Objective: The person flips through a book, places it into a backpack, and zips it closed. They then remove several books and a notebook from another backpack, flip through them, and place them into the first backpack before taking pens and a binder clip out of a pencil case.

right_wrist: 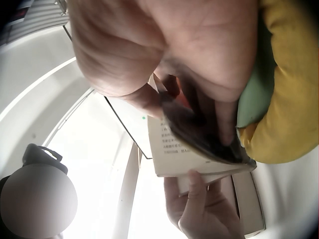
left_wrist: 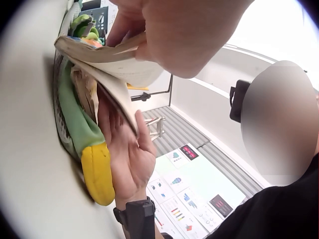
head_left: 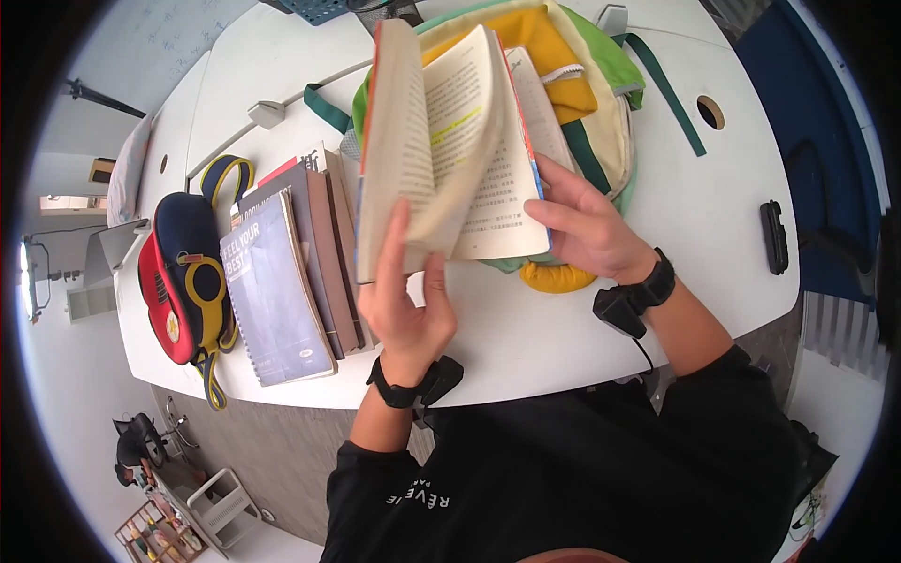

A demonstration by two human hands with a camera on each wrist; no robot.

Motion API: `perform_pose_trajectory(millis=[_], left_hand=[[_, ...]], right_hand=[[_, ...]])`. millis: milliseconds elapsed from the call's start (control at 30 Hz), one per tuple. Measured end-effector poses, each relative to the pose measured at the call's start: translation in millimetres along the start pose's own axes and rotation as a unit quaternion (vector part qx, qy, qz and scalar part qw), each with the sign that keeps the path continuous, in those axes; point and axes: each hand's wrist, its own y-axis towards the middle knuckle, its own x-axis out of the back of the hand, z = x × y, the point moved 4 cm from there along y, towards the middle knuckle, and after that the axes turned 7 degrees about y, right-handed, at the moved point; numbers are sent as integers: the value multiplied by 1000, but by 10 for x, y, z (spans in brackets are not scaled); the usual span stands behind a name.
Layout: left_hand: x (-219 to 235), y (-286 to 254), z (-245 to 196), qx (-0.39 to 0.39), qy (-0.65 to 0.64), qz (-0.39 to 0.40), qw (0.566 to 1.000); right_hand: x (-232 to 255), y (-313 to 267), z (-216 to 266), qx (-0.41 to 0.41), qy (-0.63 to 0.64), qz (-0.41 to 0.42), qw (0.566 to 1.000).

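Note:
An open paperback book (head_left: pixel 497 202), its pages printed and one passage marked in yellow, is held up between both hands. My left hand (head_left: pixel 408 305) grips the left block of pages at the lower edge, thumb and fingers on either side. A few pages stand curved and blurred near the middle. With the thumb on the page and the fingers behind the cover, my right hand (head_left: pixel 596 225) holds the right edge. In the left wrist view, the right hand (left_wrist: pixel 129 159) supports the cover from below. Behind the book lies a green, cream and yellow backpack (head_left: pixel 610 122).
Left of the book, several books and a spiral notebook (head_left: pixel 277 291) lie stacked beside a navy and red bag (head_left: pixel 188 272). Another book (head_left: pixel 544 108) rests on the backpack. A black object (head_left: pixel 774 237) lies near the right edge of the white table (head_left: pixel 694 244).

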Motion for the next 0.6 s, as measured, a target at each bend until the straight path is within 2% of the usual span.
perform_pose_trajectory(millis=[33, 100, 133, 167, 267, 300, 367, 500, 600], left_hand=[[-17, -16, 14, 0, 0, 3, 1000], [6, -67, 116, 104, -156, -85, 979], [34, -58, 103, 147, -193, -104, 965], [62, -32, 87, 148, -192, -107, 964], [141, -14, 146, 214, -253, -189, 924], [141, -15, 170, 213, -253, -190, 924], [150, -20, 266, 233, -316, -244, 887], [177, -7, 258, 258, -351, -249, 865], [192, -26, 271, 248, -356, -239, 868]], right_hand=[[11, -5, -12, 1, 2, -2, 1000], [29, 4, -23, 2, -19, -8, 1000], [25, 12, -19, -1, -20, -5, 1000], [27, 12, -19, -8, -19, -10, 1000], [30, 8, -16, -14, -20, -22, 999], [36, 5, -9, -11, -22, -31, 999], [39, 14, 4, -7, -16, -29, 999], [78, 7, -22, -14, -9, -36, 999], [63, 16, -16, -14, -9, -31, 999]])
